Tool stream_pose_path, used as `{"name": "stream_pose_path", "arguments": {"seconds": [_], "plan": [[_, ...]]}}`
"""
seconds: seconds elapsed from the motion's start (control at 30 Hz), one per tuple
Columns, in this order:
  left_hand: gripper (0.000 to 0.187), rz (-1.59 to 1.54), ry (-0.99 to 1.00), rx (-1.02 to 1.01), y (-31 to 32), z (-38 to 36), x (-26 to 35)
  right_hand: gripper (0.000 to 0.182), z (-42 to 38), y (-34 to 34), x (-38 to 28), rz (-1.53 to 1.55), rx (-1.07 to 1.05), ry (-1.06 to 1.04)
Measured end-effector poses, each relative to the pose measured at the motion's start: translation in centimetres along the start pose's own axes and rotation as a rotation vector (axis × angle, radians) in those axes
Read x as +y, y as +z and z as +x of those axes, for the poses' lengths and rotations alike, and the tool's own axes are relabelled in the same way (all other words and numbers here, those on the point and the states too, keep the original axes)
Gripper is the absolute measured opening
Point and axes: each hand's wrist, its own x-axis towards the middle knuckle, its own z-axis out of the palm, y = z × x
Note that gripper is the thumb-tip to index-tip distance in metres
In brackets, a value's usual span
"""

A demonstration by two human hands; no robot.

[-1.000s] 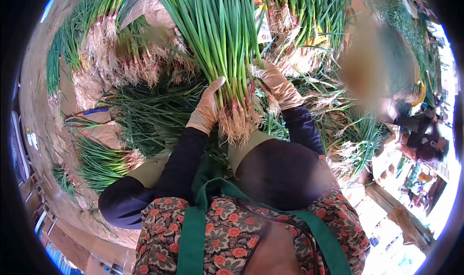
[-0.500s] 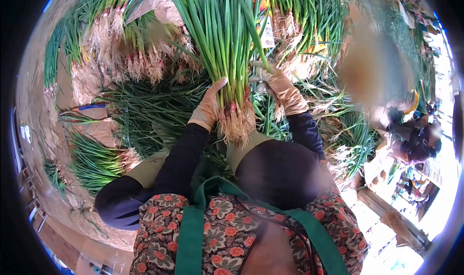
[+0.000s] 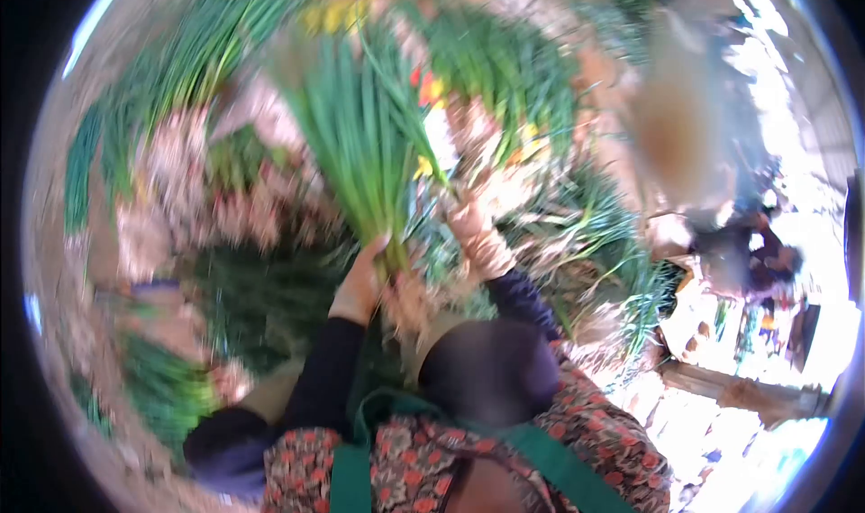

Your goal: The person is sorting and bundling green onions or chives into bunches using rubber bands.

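Clock positions taken from the middle of the view; motion blur throughout. The bunch of green onions (image 3: 365,153) is at 11 o'clock, leaves pointing outward, its pale roots (image 3: 407,310) near 7 o'clock, just above a dark-covered knee (image 3: 491,364). The left hand (image 3: 360,283), at 8 o'clock, is closed round the lower stems, thumb lying against them. The right hand (image 3: 476,229), at 3 o'clock, is beside the bunch, apart from it; a single stalk (image 3: 420,142) slants down towards its fingers, but whether they grip it is not possible to tell. Judgement: the hold works best low, where stems are stiffest, firm enough to stop slipping yet light enough not to bruise them; root ends should sit level, and the stalk should be handled near its base so its leaf does not kink. Surroundings: more root-ended onions (image 3: 180,153) at 10 o'clock, another pile (image 3: 505,63) at 1 o'clock, loose stalks (image 3: 599,229) at 3 o'clock, a smaller heap (image 3: 162,382) at 8 o'clock. Hindrances: the knee probably limits room under the roots, neighbouring leaves may tangle with the bunch's tips, and a brownish smear (image 3: 671,135) at 2 o'clock hides what lies behind.
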Motion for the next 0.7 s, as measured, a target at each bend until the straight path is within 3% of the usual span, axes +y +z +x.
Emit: {"name": "stream_pose_path", "arguments": {"seconds": [0.03,0.07,0.1,0.13,0.17,0.23,0.27,0.3,0.33,0.4,0.47,0.5,0.53,0.57,0.63,0.67,0.7], "plan": [[0.049,-0.014,-0.056,-0.072,-2.4,0.8,0.0,0.021,0.3,-1.5,1.0,-0.051,0.154,-0.076],[0.056,-0.020,-0.084,-0.062,-3.9,1.3,0.2,0.023,-0.1,-3.3,-2.6,0.404,0.071,0.323],[0.060,-0.026,-0.130,-0.118,-3.1,1.2,0.6,0.022,-0.2,-5.3,-4.7,0.397,0.132,0.283],[0.061,-0.085,-0.270,-0.352,-2.2,0.5,1.4,0.021,-0.6,-7.0,-6.4,0.396,0.179,0.248],[0.060,-0.084,-0.234,-0.311,-0.8,-0.4,1.8,0.021,-0.9,-7.7,-7.8,0.469,0.264,0.230],[0.057,-0.020,-0.153,-0.259,0.3,-1.5,1.7,0.018,-1.5,-9.7,-12.7,0.727,0.222,0.167],[0.054,0.043,-0.102,-0.250,0.3,-1.4,1.9,0.017,-2.0,-10.2,-15.0,0.534,0.194,0.060],[0.052,0.102,-0.041,-0.230,0.1,-2.1,1.9,0.018,-2.3,-10.5,-16.3,0.585,0.242,0.046],[0.030,0.245,0.300,-0.135,-1.2,-8.2,1.9,0.022,-2.1,-7.7,-19.1,0.540,0.142,0.022],[0.036,0.003,0.076,-0.406,-3.0,-7.3,2.1,0.030,-2.6,-6.6,-25.1,0.290,0.061,-0.029],[0.054,0.632,0.621,-0.390,-0.4,-7.6,1.0,0.039,-1.9,-4.9,-31.1,0.136,-0.118,-0.052],[0.059,0.329,0.448,-0.502,0.9,-6.4,0.7,0.039,-0.3,-4.8,-33.5,0.111,-0.315,-0.046],[0.046,0.204,0.534,-0.618,3.0,-6.0,0.4,0.040,0.4,-3.3,-35.2,0.112,-0.440,-0.102],[0.040,-0.025,0.235,-0.575,5.4,-5.6,0.7,0.041,1.1,-1.7,-36.9,0.118,-0.564,-0.157],[0.025,-0.203,-0.004,-0.472,6.2,-2.9,1.1,0.043,1.1,7.2,-41.8,0.237,-0.739,-0.334],[0.016,-0.152,0.029,-0.411,5.4,-0.7,-0.2,0.044,-0.2,10.9,-44.1,0.089,-0.752,-0.499],[0.017,-0.248,0.166,-0.295,9.0,-5.1,0.4,0.046,-1.4,14.5,-46.5,-0.049,-0.743,-0.668]]}}
